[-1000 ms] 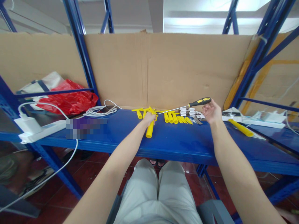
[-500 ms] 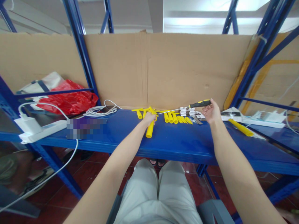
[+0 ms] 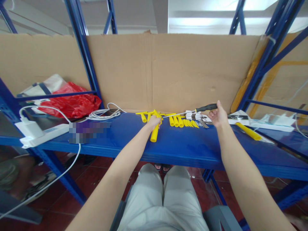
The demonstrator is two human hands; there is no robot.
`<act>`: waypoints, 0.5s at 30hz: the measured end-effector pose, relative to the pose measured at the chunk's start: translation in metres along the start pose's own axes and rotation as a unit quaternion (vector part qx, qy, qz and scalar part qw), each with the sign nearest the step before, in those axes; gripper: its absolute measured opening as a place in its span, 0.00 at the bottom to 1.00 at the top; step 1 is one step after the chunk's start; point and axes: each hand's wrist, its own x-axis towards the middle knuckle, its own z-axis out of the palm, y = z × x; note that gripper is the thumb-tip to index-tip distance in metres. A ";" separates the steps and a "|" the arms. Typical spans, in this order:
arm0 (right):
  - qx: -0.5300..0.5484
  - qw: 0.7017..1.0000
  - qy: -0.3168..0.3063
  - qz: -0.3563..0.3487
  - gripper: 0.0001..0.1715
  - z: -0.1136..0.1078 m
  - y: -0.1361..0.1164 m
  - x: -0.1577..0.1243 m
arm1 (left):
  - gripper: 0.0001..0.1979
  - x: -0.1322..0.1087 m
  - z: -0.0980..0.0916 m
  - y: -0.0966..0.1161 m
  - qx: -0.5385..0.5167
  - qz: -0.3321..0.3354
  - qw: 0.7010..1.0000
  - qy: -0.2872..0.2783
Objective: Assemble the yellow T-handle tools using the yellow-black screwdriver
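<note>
My left hand [image 3: 154, 122] is closed around a yellow plastic tube [image 3: 154, 134] that rests on the blue metal shelf [image 3: 183, 147]. My right hand [image 3: 218, 116] grips the black and yellow handle of a screwdriver [image 3: 205, 107]; its thin shaft reaches left over a row of several yellow tubes [image 3: 181, 122] toward the piece under my left hand. More yellow pieces [image 3: 144, 115] lie just behind my left hand. A stack of small white and black parts [image 3: 193, 115] sits beneath the screwdriver shaft.
A cardboard sheet [image 3: 168, 70] backs the shelf. White coiled cable [image 3: 103, 113] and a red plastic bag [image 3: 69, 102] lie at the left, with a white power strip [image 3: 43, 134] at the shelf edge. Another yellow tube [image 3: 247, 131] and white boxes [image 3: 274, 123] lie at the right.
My right hand has rolled the screwdriver handle, so its yellow side turned away, and lowered it slightly. My left hand has stayed on the yellow tube.
</note>
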 end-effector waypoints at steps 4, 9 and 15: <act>0.004 1.000 0.000 -0.009 0.36 0.002 -0.002 -0.002 | 0.11 -0.002 0.000 0.001 -0.002 -0.001 1.000 0.001; 0.015 1.000 -0.020 0.004 0.34 0.005 -0.004 -0.004 | 0.12 -0.004 0.000 0.002 -0.004 -0.002 1.000 0.008; 0.012 1.000 -0.027 -0.004 0.31 0.006 -0.004 -0.008 | 0.11 -0.006 0.000 0.004 -0.002 0.003 1.000 0.016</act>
